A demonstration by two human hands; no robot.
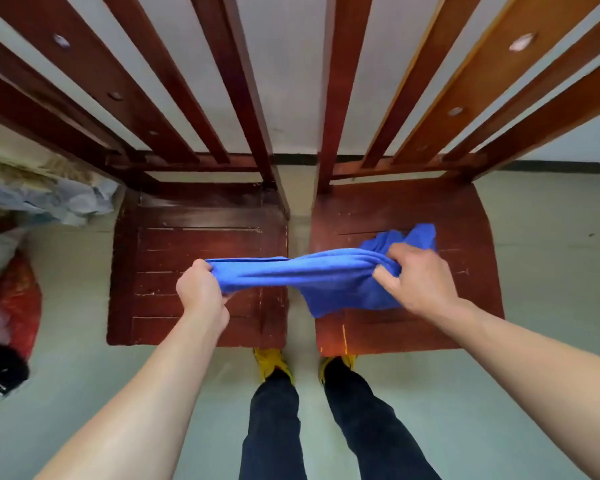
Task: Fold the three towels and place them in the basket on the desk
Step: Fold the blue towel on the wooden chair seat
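Head view: the blue towel [326,275] was held stretched between both hands, above the gap between the left chair seat [187,237] and the right chair seat [465,220]. The left hand [201,289] pinched its left end. The right hand [416,278] had its fingers curled round a bunched portion, with loose cloth beyond it. The span was twisted. Judgement: shake out the twist and find true corners before folding. Neither basket nor desk was in view.

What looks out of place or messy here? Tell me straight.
The blue towel is twisted and bunched, not flat: the left hand pinches one end, the right hand clutches a wad above the right chair. Nothing looks spilled.
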